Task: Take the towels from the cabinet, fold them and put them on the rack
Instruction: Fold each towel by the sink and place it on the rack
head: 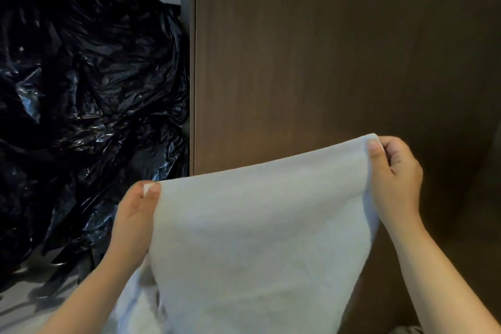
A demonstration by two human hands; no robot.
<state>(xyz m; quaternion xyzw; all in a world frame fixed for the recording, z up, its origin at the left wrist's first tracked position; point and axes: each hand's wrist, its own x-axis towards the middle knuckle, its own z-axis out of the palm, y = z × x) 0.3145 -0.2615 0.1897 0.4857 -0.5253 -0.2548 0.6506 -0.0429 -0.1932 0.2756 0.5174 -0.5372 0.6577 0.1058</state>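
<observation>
Both hands are pinching the top corners of a white towel, the left hand lower, the right hand higher, spreading it before a brown cabinet door; black plastic bags are lying leftward.

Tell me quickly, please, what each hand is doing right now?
Left hand: closed, pinching the near-left corner of the towel.
Right hand: closed, pinching the towel's far-right corner.
</observation>
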